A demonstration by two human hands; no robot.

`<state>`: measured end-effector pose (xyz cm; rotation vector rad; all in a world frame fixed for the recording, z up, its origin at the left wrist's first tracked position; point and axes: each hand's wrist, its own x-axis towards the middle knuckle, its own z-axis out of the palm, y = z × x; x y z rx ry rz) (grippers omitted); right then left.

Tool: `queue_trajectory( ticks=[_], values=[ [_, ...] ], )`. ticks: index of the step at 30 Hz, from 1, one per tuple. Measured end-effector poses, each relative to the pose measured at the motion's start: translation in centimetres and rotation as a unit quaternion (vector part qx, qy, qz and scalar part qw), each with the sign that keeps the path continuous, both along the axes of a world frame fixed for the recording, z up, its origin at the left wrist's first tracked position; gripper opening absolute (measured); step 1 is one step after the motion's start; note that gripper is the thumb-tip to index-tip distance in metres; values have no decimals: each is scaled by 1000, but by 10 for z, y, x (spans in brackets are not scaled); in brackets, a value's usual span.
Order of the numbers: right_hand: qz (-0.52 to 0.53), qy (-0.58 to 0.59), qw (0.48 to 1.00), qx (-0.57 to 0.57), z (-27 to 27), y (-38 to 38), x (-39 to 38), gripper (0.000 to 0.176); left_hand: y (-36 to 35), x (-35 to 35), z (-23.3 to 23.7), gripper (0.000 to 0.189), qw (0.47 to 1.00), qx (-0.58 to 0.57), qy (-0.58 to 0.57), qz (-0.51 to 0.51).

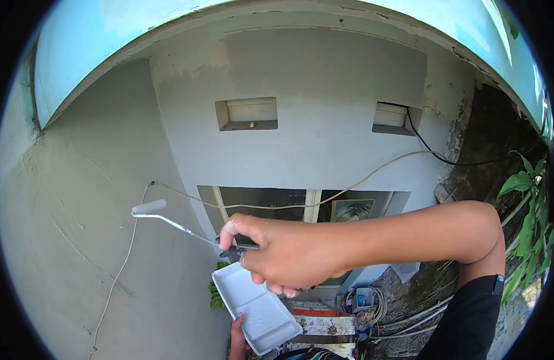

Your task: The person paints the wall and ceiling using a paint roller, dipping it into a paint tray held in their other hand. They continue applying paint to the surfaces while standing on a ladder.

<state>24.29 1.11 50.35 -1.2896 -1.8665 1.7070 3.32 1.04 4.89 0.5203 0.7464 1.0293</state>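
Note:
My right hand (pixel 289 251) is closed round the dark handle of a small paint roller (pixel 149 207), with the arm stretched across the view from the right. The roller's thin white frame reaches up and left, and its pale sleeve is close to the grey left wall; whether it touches cannot be told. Below, my left hand (pixel 238 333) grips the left edge of a white paint tray (pixel 262 318). The tray is tilted and has a pale coating inside. Most of the left fingers are hidden under it.
A cable (pixel 283 207) droops across the window (pixel 259 198) and down the left wall (pixel 85 240). Two small recesses are in the back wall (pixel 325 156). Ladder-like metal steps (pixel 328 326), a coiled hose (pixel 380 305) and a blue container (pixel 365 298) are below. Plants (pixel 532 210) grow at right.

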Motion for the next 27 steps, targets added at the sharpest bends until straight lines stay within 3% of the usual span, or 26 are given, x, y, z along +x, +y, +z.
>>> queue_trajectory(
  ticks=[1,3,5,6,8,9,11,12,14,15,16,17,18,19,20,21,22,23,24,27],
  values=[
    [42,25,999,-16,-3,-9,-13,37,1,0,3,65,997,36,-57,-27],
    [82,57,994,-39,-12,-29,-29,35,1,2,6,65,999,15,-39,-32],
    [121,-36,953,275,-28,-51,-43,19,-1,7,8,65,999,-10,-18,-32],
    [135,-82,892,423,-32,-61,-50,12,-3,11,9,65,999,-23,-8,-30],
    [152,-164,695,683,-35,-79,-59,17,-7,18,12,66,999,-44,7,-20],
    [156,-157,697,682,-15,-80,-52,17,-10,22,14,66,998,-52,13,-13],
    [406,-216,691,557,30,-72,-26,15,-18,31,24,66,998,-63,19,1],
    [413,-212,685,561,25,-77,-24,15,-20,38,36,62,996,-71,46,6],
    [195,-254,673,667,11,-89,-27,13,-25,40,43,60,994,-79,75,22],
    [99,-108,851,504,4,-83,-33,12,-23,39,43,60,995,-71,73,22],
    [103,-104,848,509,5,-96,-32,12,-20,39,42,60,995,-62,73,20],
    [-45,-55,909,411,23,-112,-30,17,-17,39,40,60,996,-54,71,17],
    [-187,-4,937,294,33,-122,-26,25,-18,37,37,60,996,-50,70,16],
    [-71,125,934,326,7,-102,-3,28,-19,34,34,60,996,-46,69,17],
    [-62,128,935,326,22,-93,9,28,-18,31,29,60,997,-41,67,18],
    [14,122,984,128,39,-81,27,27,-15,31,25,60,997,-34,62,16],
    [85,104,988,-77,54,-77,32,26,-13,35,21,61,998,-28,56,11],
    [-20,65,992,106,41,-112,21,29,-15,40,15,61,998,-26,50,-3],
    [-28,61,992,105,26,-124,21,29,-16,46,10,61,998,-24,45,-20],
    [-127,219,950,185,-18,-123,34,41,-9,50,5,63,998,0,34,-45]
  ],
)
